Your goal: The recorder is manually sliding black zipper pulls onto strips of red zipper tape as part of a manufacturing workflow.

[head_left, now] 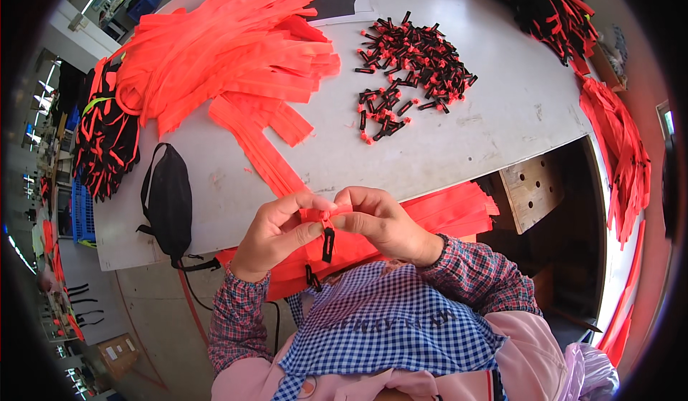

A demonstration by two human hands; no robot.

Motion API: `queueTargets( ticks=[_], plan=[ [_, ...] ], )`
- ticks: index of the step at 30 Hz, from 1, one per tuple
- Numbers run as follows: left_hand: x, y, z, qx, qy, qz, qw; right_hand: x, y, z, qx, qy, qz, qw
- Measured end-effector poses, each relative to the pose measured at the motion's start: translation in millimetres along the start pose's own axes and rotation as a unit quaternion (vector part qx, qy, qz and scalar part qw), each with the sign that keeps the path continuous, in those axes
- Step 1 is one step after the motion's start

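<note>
At the near edge of the table, my left hand [283,232] and my right hand [380,225] meet, their thumbs and fingertips pinching the end of an orange zipper tape [282,174]. Between the fingertips sits a small orange slider, from which a black pull tab [328,245] hangs. The slider is partly covered by my fingers, so how it sits on the tape cannot be made out. From my hands the tape runs back to a big heap of orange zipper tapes [222,50]. Another black pull tab [312,278] hangs lower, over orange tape near my lap.
A pile of black-and-orange zipper sliders [423,64] lies mid-table. On the left are a black pouch [170,204] and a black-and-orange bundle [107,132]. More orange tapes [451,211] lie along the near edge, beside a wooden board with holes [532,192]. Orange strips [616,150] hang at right.
</note>
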State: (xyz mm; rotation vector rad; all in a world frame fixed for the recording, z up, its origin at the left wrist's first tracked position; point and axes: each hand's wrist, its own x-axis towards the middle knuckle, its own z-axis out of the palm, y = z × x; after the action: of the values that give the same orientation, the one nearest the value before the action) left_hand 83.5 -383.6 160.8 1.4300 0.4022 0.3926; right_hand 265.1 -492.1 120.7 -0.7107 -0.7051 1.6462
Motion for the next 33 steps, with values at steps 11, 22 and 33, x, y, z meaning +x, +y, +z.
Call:
queueTargets(
  ticks=[11, 22, 33],
  plan=[
    [-5, 7, 10, 0.138, 0.098, 0.016, 0.986, 1, -6, 3, -0.348, 0.05, -0.261, 0.899],
    [-10, 9, 14, 0.254, 0.055, 0.065, 0.963, -2, -4, -2, -0.485, 0.014, -0.391, 0.782],
    [-10, 6, 13, 0.208, 0.037, 0.043, 0.977, -5, -2, -2, -0.447, 0.003, -0.369, 0.815]
  ],
)
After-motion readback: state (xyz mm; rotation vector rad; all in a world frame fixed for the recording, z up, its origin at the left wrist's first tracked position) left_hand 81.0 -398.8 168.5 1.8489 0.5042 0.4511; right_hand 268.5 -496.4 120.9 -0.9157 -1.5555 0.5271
